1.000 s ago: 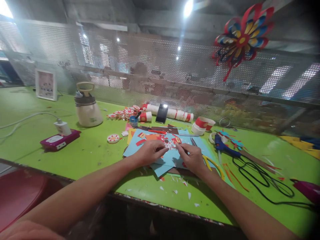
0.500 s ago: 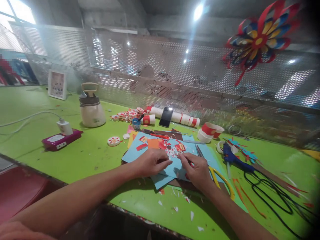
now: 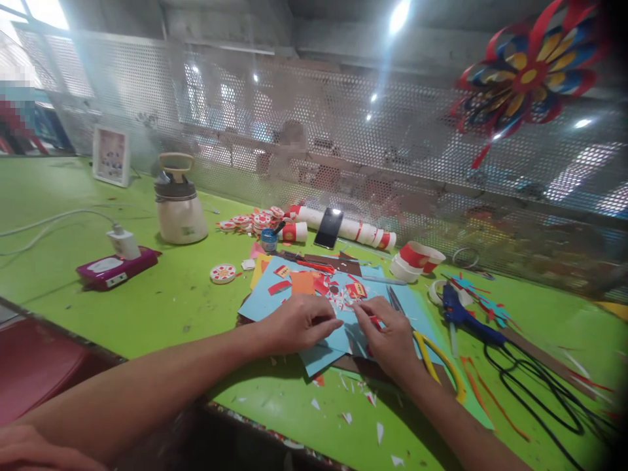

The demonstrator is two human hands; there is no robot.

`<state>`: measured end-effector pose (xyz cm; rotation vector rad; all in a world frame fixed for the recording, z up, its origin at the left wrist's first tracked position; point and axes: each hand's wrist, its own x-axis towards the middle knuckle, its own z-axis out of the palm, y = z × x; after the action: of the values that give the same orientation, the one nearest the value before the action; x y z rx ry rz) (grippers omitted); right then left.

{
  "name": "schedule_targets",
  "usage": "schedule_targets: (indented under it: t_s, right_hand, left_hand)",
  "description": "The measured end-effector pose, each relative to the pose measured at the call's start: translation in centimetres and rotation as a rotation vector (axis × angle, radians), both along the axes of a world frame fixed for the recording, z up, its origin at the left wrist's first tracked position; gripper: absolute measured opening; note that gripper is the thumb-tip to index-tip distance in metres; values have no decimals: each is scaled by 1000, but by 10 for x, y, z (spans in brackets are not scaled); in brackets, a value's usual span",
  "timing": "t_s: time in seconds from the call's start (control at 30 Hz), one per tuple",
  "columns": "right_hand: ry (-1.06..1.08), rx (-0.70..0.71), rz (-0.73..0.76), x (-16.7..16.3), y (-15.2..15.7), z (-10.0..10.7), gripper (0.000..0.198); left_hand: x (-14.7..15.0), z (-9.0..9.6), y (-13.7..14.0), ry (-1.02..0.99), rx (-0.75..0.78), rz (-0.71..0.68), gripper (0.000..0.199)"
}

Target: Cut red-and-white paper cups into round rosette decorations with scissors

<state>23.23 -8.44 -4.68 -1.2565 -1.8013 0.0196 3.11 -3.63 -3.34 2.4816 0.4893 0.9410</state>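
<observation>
Over the blue paper point(image 3: 267, 296), my left hand point(image 3: 301, 322) is closed, its fingers curled under and the thumb laid along them. What it holds, if anything, is hidden. Just to its right, my right hand point(image 3: 392, 330) has thumb and forefinger pinched close to small white and red paper scraps point(image 3: 338, 297). Something red shows between its fingers, too little of it to name. Beyond the hands lie an orange paper square point(image 3: 303, 282) and red paper pieces with yellow labels point(image 3: 356, 289). Yellow-handled scissors point(image 3: 458, 383) rest partly behind my right hand.
A blue glue gun point(image 3: 456, 307) with a black cord lies right. Farther back are paper cups point(image 3: 412, 258), a phone point(image 3: 328, 229), a blue jar point(image 3: 269, 240) and a patterned disc point(image 3: 222, 273). A large bottle point(image 3: 181, 212) and purple power strip point(image 3: 118, 269) stand left.
The whole view has shifted slightly. Both hands stay over the blue paper in nearly the same pose, with the left thumb a little nearer the right hand.
</observation>
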Motion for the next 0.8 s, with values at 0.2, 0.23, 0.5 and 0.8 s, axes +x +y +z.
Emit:
schedule_targets:
  t_s: [0.2,0.23,0.5,0.8]
  right_hand:
    - [-9,-7,6,-3,-2,0,10]
    - [-9,-11,9,-3,-3,-1,11]
    - [19,-17,-6,-1,1,-4,12]
    - [45,-17,-12,2,4,-7,14]
  left_hand:
    - [0,3,-2,-73,-20,3,26]
    - [0,4,-3,-88,-20,4,26]
    - [-6,14,0,-218,-12,106,30]
    - [-103,62,58,44,-156,362,28]
